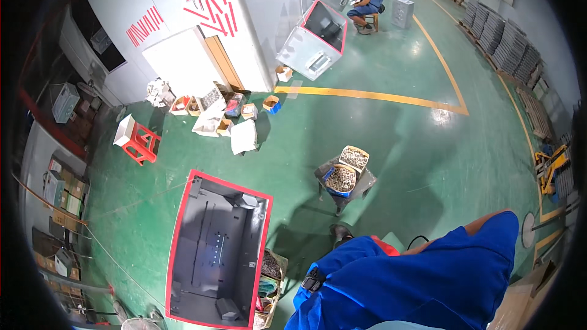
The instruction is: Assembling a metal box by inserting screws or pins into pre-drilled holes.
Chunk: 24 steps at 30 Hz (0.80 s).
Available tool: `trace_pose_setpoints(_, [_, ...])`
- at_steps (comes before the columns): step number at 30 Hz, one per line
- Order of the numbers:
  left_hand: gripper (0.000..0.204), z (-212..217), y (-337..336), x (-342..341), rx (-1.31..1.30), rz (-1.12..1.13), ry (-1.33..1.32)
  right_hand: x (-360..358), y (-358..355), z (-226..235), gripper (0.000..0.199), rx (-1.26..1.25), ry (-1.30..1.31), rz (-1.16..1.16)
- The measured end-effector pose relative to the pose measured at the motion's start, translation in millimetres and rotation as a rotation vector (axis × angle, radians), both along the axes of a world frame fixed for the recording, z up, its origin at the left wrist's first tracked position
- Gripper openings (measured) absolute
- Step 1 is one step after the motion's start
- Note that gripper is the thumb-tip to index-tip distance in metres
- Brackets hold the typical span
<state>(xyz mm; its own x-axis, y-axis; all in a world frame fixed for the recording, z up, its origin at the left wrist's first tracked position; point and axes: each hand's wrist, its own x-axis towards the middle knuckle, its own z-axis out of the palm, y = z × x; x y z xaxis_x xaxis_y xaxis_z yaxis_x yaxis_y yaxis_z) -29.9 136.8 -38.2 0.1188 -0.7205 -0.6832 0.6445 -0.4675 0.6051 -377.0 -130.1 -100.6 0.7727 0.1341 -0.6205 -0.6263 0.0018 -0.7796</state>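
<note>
A grey cabinet is laid with its opening facing up at the lower left, its mouth framed by red edging. Its lower corner is brought close to the bottom of the view. Against its right side an open box of parts is crowded, so little room is left along that edge.

The left hand and the right hand are hidden from view — whether the fingers are released, clenched or grasping something cannot be told. The lower right is filled by blue clothing, with part of a bare arm seen along its upper edge; a dark shoe is planted between clothing and cabinet.

Ahead, a low stool is topped by a white box and a blue tray, both filled with small parts. The cabinet and stool are separated by a strip of green floor — a wider stretch is left beyond, bounded by a yellow line. Farther left, a red stool is stood well apart.
</note>
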Motion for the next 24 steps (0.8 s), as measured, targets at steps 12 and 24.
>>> trace_pose_setpoints(12, [0.022, -2.2, -8.6, -0.6, 0.002, 0.044, 0.019, 6.0, -14.0, 1.3, 0.025, 0.08, 0.011, -0.027])
trace_pose_setpoints(24, [0.023, -6.2, -21.8, -4.7, -0.006, 0.048, 0.027, 18.7, -31.7, 7.2, 0.024, 0.196, -0.023, -0.062])
